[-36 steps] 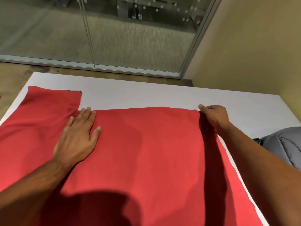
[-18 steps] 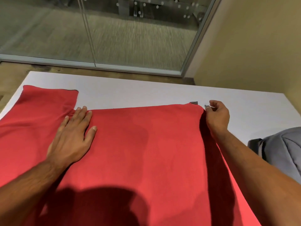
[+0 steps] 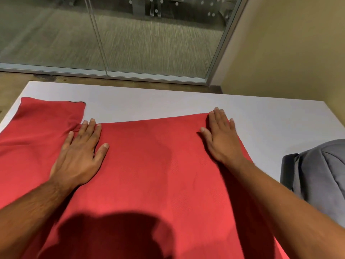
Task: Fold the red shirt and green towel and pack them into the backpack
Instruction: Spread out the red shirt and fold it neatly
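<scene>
The red shirt (image 3: 153, 174) lies spread on the white table (image 3: 149, 101) and fills most of the lower part of the frame, with one sleeve (image 3: 50, 113) reaching to the upper left. Both hands are flat on the cloth, fingers stretched out and holding nothing: the left hand (image 3: 80, 156) presses at the place where the sleeve joins the body, left of the centre, and the right hand (image 3: 222, 139) presses near the far right corner of the shirt, its fingertips reaching just past the far edge. The grey backpack (image 3: 317, 180) sits at the right edge of the frame, near the shirt but not touching it as far as I can see. The green towel is not in view. I judge that the step in hand is smoothing the shirt before the first fold, so the task is at its beginning. The next move probably calls for pinching the sleeve or one side edge and bringing it over the body, while the other hand keeps the cloth from sliding.
</scene>
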A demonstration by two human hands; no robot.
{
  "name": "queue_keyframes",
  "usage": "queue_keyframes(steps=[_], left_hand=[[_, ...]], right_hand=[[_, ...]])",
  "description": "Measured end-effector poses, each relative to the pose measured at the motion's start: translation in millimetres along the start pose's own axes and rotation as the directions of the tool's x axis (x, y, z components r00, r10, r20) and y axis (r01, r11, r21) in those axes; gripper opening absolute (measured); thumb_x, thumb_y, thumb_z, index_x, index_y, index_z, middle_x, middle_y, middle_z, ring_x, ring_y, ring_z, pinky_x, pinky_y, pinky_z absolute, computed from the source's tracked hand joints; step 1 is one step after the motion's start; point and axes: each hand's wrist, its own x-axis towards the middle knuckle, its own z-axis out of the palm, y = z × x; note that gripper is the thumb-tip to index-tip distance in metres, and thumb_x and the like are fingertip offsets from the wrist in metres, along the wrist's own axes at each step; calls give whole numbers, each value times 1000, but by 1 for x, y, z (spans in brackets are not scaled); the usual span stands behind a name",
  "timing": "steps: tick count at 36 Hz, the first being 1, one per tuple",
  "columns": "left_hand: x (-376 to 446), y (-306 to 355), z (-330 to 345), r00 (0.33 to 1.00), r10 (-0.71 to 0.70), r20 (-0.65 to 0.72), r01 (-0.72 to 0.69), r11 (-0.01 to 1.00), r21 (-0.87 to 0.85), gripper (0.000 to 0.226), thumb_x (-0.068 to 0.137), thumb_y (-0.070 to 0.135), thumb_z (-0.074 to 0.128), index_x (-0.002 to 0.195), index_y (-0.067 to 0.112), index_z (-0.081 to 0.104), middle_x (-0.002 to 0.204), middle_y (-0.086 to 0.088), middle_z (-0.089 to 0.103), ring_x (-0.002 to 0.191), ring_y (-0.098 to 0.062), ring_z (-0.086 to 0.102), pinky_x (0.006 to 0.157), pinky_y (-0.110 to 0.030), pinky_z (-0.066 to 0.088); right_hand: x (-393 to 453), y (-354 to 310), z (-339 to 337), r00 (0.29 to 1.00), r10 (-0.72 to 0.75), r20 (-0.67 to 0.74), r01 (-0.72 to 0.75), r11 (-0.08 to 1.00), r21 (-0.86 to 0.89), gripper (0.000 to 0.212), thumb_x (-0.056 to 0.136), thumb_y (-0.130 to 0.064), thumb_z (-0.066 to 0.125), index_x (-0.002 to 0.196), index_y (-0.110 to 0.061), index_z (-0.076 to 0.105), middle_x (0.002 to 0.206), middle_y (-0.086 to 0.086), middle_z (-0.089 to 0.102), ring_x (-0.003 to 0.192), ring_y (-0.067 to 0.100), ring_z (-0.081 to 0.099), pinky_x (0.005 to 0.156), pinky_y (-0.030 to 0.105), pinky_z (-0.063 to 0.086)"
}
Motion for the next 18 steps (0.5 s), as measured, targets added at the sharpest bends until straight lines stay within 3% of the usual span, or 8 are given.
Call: queue_keyframes(steps=[3, 5, 10, 15, 18], left_hand=[[0, 1, -2, 1000, 1, 14, -1, 1000, 4, 79, 96, 64, 9, 164, 22, 10, 170, 7, -2, 156, -6, -9, 128, -43, 0], [0, 1, -3, 1000, 6, 16, -7, 1000, 9, 80, 96, 64, 8, 164, 21, 11, 170, 5, -1, 156, -6, -8, 128, -44, 1], [1, 2, -4, 1000, 15, 24, -16, 999, 30, 81, 97, 65, 8, 164, 18, 12, 171, 1, 1, 157, -10, -4, 128, -47, 3], [1, 5, -4, 999, -12, 31, 9, 996, 91, 77, 100, 62, 5, 164, 19, 10, 171, 0, 2, 158, -15, 0, 128, -49, 6], [-3, 16, -8, 997, -79, 16, 74, 980, 186, 76, 101, 58, 8, 163, 14, 16, 171, -9, 7, 158, -27, 5, 125, -57, 10]], right_hand=[[-26, -32, 4, 978, -201, 63, 200, 980, 19, 74, 106, -61, 23, 165, -18, 14, 173, 1, 2, 160, 16, -2, 128, 45, 1], [-43, -42, 11, 967, -225, 123, 222, 974, 41, 73, 107, -62, 24, 166, -21, 11, 173, -3, -2, 159, 13, -4, 128, 41, -3], [-50, -12, 9, 990, -20, 137, 11, 998, 65, 73, 106, -64, 19, 166, -24, 6, 173, -8, -4, 158, 8, -8, 129, 39, -4], [-50, 5, 3, 976, 175, 128, -179, 984, 16, 78, 105, -65, 14, 166, -17, 6, 174, 2, -2, 159, 16, -6, 129, 43, -3], [-68, -27, 1, 983, 152, 99, -157, 987, 47, 76, 107, -61, 19, 165, -12, 11, 173, 8, 3, 160, 22, -2, 129, 48, 2]])
